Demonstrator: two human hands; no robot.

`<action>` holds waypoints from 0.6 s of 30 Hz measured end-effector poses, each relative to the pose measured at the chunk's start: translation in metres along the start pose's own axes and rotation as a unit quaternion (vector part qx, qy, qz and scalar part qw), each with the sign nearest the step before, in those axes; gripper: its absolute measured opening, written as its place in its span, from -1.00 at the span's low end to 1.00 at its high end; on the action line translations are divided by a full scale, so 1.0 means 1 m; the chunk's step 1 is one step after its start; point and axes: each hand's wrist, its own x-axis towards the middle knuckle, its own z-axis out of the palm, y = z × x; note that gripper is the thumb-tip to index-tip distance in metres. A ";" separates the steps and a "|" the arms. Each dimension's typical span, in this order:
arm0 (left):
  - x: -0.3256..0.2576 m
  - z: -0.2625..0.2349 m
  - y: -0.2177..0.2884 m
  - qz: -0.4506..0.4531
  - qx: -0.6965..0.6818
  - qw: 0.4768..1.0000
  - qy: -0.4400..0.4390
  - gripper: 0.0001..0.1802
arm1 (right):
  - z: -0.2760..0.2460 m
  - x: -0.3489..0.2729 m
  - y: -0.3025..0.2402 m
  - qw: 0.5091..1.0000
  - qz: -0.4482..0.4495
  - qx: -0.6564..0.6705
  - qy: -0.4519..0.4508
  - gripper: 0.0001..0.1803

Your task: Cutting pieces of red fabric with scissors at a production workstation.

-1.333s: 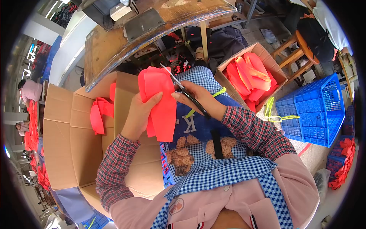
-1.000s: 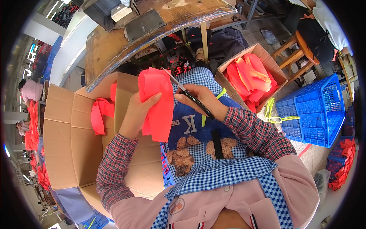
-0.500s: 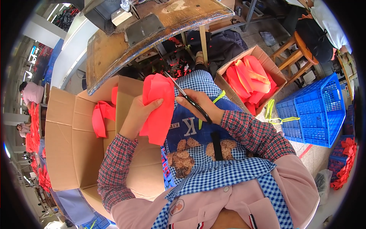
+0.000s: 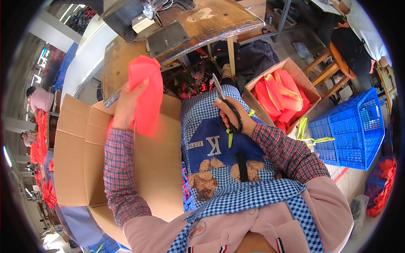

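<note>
My left hand (image 4: 126, 105) grips a bright red-orange piece of fabric (image 4: 146, 92) and holds it up over the big open cardboard box (image 4: 80, 168) on my left. My right hand (image 4: 236, 118) is closed around a pair of black-handled scissors (image 4: 223, 105) with the blades pointing up and away, above my blue checked apron (image 4: 211, 147). The fabric and the scissors are apart.
A smaller cardboard box (image 4: 257, 84) full of red-orange pieces stands at my right, with a blue plastic crate (image 4: 350, 130) beyond it. A worn wooden table (image 4: 202, 21) with a machine on it is ahead. Other people sit at far left and top right.
My left hand has swung the red fabric up and to the left, away from the scissors. My right hand with the scissors has stayed over my lap.
</note>
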 end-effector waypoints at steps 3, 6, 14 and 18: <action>0.026 -0.010 0.031 0.015 -0.008 1.000 0.003 -0.65 | 0.000 0.001 -0.002 1.000 0.018 0.019 0.010 -0.58; 0.059 -0.026 0.050 0.030 0.016 0.999 -0.028 -0.63 | -0.001 0.002 -0.001 1.000 0.017 0.016 0.002 -0.59; 0.105 -0.026 0.082 0.050 0.077 0.994 -0.051 -0.50 | 0.001 0.000 -0.004 1.000 0.008 0.005 0.002 -0.61; 0.111 -0.025 0.083 0.046 0.084 0.994 -0.047 -0.44 | 0.001 0.001 -0.003 1.000 -0.004 0.005 -0.002 -0.62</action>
